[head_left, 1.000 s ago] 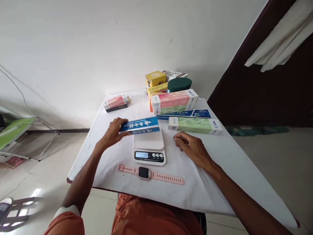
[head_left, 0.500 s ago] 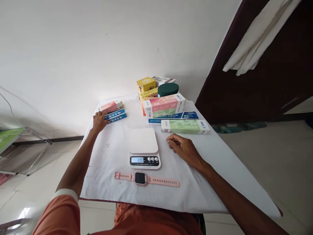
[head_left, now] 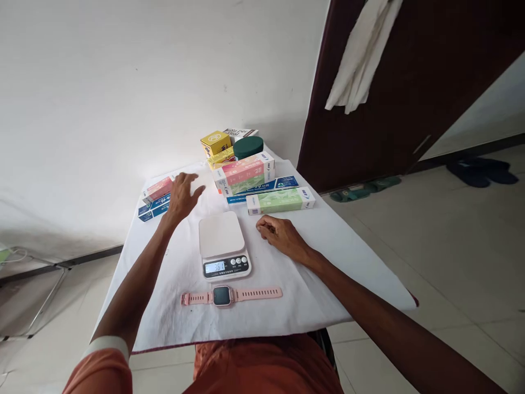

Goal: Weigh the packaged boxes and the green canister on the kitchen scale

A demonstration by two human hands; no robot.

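Head view: the person's left hand (head_left: 183, 194) is wide, fingers and thumb spread, with nothing in its grasp. It overlaps the right end of a blue toothpaste box (head_left: 153, 208) lying on the left side of the white tablecloth (head_left: 328, 295); whether the two touch cannot be told. Just behind that box sits a pink-and-white box (head_left: 159, 189).

The right hand (head_left: 281, 234) is narrow, its fingers curled in, and it rests on the cloth near the right side of a white digital kitchen scale (head_left: 221, 235). The platform is bare, and the lit display seems to read 361. In front of the scale, a smartwatch (head_left: 222, 296) lies face up, its pink strap stretched out to both sides.

Beyond the right hand lies a green-and-white box (head_left: 280, 201). Behind it, a second blue toothpaste box (head_left: 283, 182) is partly covered by a pink-topped carton (head_left: 241, 171). Farther back are two yellow boxes (head_left: 215, 143), a container with a dark green lid (head_left: 248, 145) and a white "Super Meal" package (head_left: 241, 132), close to the wall (head_left: 164, 82).
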